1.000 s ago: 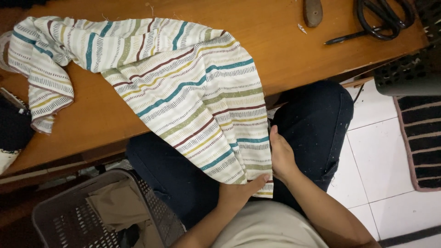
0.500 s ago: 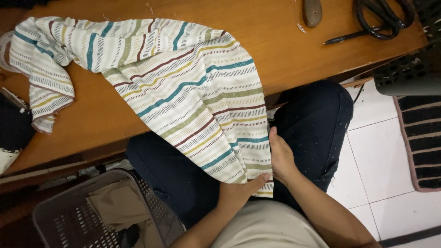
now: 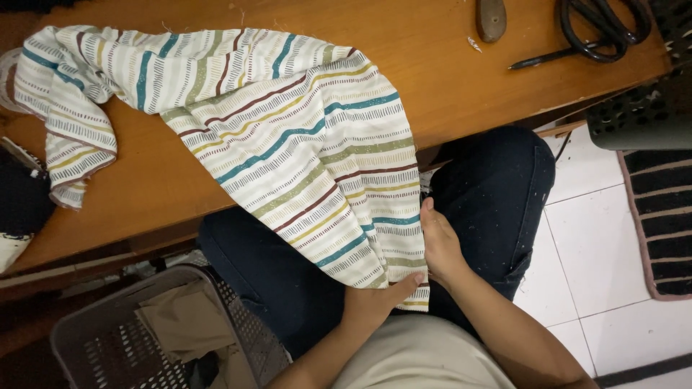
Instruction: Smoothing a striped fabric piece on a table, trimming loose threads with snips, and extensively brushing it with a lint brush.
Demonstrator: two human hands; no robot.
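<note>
A striped cloth (image 3: 288, 151) is draping from the wooden table (image 3: 447, 79) down over the person's lap, its lower edge hanging across dark trousers (image 3: 497, 187). The left hand (image 3: 375, 302) is reaching up from below, thumb lying along the cloth's bottom hem, fingers tucked under the fabric and pinching it. The right hand (image 3: 440, 248) is pressing flat against the cloth's side edge, fingers extended together and pointing upward. A grey basket (image 3: 86, 338) is sitting beside the left knee, and scissors (image 3: 598, 25) are lying on the table's far corner.
</note>
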